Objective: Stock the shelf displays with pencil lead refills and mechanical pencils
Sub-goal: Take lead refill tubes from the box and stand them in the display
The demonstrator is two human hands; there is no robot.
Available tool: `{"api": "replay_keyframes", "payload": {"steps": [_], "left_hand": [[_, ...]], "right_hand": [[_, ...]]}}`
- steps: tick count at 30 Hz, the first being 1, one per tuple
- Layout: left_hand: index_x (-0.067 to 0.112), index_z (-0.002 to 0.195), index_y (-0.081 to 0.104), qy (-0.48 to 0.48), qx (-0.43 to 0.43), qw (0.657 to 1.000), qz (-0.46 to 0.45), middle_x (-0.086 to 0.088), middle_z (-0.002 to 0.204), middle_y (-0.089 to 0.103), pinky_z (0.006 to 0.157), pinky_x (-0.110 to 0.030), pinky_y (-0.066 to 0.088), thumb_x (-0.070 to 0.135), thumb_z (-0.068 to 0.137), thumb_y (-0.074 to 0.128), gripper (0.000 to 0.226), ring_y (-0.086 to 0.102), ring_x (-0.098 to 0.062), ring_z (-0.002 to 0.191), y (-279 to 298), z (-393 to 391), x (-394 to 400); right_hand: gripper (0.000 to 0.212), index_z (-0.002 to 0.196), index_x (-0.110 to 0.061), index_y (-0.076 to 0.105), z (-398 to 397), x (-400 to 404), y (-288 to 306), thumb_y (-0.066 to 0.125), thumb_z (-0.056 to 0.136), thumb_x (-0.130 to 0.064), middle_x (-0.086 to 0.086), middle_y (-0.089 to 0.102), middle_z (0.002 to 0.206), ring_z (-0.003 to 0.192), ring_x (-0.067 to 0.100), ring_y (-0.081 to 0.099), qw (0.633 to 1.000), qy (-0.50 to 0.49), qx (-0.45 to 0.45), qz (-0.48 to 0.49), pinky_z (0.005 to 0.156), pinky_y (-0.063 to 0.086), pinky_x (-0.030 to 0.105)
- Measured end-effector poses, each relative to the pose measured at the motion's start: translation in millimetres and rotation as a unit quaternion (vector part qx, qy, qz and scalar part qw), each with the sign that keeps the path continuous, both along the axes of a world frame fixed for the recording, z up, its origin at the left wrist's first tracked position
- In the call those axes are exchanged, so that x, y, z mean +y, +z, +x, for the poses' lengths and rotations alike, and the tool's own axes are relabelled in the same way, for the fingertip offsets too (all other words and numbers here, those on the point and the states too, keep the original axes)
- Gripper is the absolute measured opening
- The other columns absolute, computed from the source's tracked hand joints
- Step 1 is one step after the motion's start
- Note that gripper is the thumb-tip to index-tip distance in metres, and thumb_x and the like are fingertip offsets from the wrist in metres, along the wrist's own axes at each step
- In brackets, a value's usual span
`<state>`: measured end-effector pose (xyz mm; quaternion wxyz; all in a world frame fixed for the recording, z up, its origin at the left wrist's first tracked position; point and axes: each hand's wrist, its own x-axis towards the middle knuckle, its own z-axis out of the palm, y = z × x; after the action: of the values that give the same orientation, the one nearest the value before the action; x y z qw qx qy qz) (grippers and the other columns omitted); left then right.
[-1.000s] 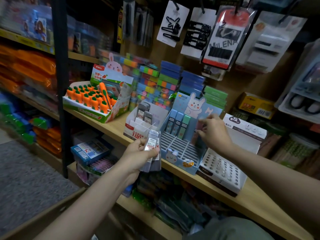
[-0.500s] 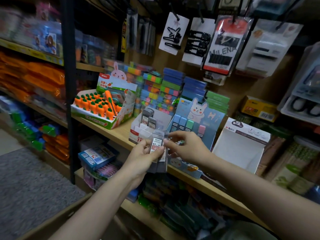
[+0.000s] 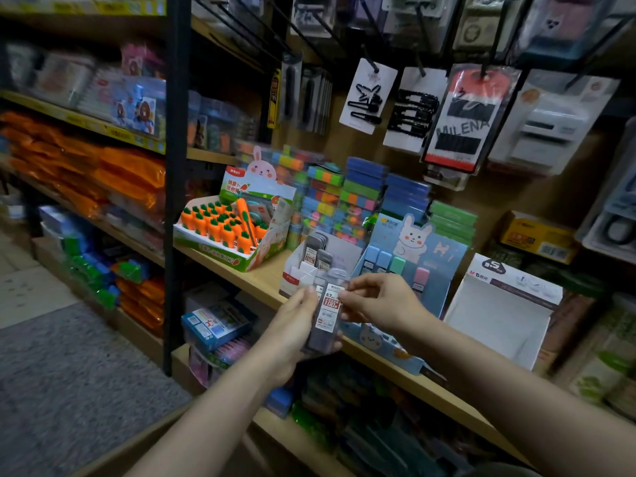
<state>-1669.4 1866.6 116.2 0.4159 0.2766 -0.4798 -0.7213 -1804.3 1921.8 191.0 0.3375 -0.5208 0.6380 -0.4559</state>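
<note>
Hands met at the middle of the view, in front of a wooden shelf edge. The left hand cradled a small stack of clear lead refill cases from below, fingers curled round them. The right hand pinched the top right edge of the front case, apparently peeling one off the stack.

Just behind the hands sat a white display box with a few dark refill cases already standing upright in it; most of its slots looked unfilled. Just right of that stood a blue bunny display holding pastel pieces. Further right was an open white carton. To the left, a carrot-themed display.

Judging by this, the step was separating one case for the white box. The next move would call for a short forward reach and an upright drop into a slot. Room looked tight: neighbouring boxes flanked it closely, though space above seemed open, below the hanging cards.
</note>
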Motion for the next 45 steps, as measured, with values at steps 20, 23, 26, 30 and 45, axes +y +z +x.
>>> {"api": "replay_keyframes", "payload": {"steps": [20,23,26,30,45], "left_hand": [[0.026,0.12,0.057,-0.065,-0.027,0.981,-0.18,-0.011,0.106,0.069,0.07,-0.028,0.054,0.035,0.097,0.054,0.025,0.065,-0.016,0.084,-1.2,13.3,-27.4],[0.027,0.12,0.056,0.077,-0.17,0.947,-0.259,0.005,0.116,0.064,0.087,-0.027,0.047,0.043,0.093,0.058,0.032,0.058,-0.017,0.11,2.1,19.2,-42.7],[0.031,0.137,0.045,0.168,-0.405,0.793,-0.424,0.006,0.147,0.039,0.11,-0.036,0.031,0.04,0.095,0.056,0.045,0.028,-0.016,0.136,-4.3,32.1,-59.2],[0.042,0.149,0.024,0.127,-0.47,0.74,-0.463,0.012,0.162,0.006,0.12,-0.044,0.014,0.05,0.095,0.05,0.06,0.0,-0.014,0.148,-14.3,29.8,-67.9],[0.035,0.148,0.028,0.138,-0.428,0.776,-0.442,0.012,0.16,0.008,0.116,-0.045,0.026,0.041,0.096,0.053,0.058,0.01,-0.013,0.146,-22.6,18.9,-71.3]], "right_hand": [[0.012,0.092,-0.014,0.075,-0.8,-39.9,42.9,0.071,0.086,-0.024,0.001,0.074,0.078,0.067,0.006,0.066,0.968,0.115,0.221,-0.018,0.059,0.05,0.013],[0.021,0.092,-0.012,0.074,-14.0,-61.8,64.6,0.073,0.082,-0.031,0.001,0.075,0.079,0.07,0.009,0.068,0.971,0.046,0.23,-0.053,0.062,0.055,0.018],[0.027,0.096,-0.012,0.072,-24.1,-84.8,68.5,0.073,0.084,-0.036,0.004,0.074,0.084,0.077,0.016,0.069,0.945,-0.051,0.315,-0.07,0.071,0.058,0.031],[0.031,0.088,-0.012,0.074,-24.6,-106.1,55.5,0.07,0.087,-0.042,0.005,0.072,0.084,0.083,0.021,0.067,0.92,-0.086,0.375,-0.072,0.075,0.055,0.04],[0.024,0.091,-0.011,0.071,-39.2,-138.0,32.7,0.071,0.087,-0.036,0.004,0.068,0.083,0.079,0.018,0.062,0.887,-0.117,0.425,-0.139,0.064,0.045,0.028]]}}
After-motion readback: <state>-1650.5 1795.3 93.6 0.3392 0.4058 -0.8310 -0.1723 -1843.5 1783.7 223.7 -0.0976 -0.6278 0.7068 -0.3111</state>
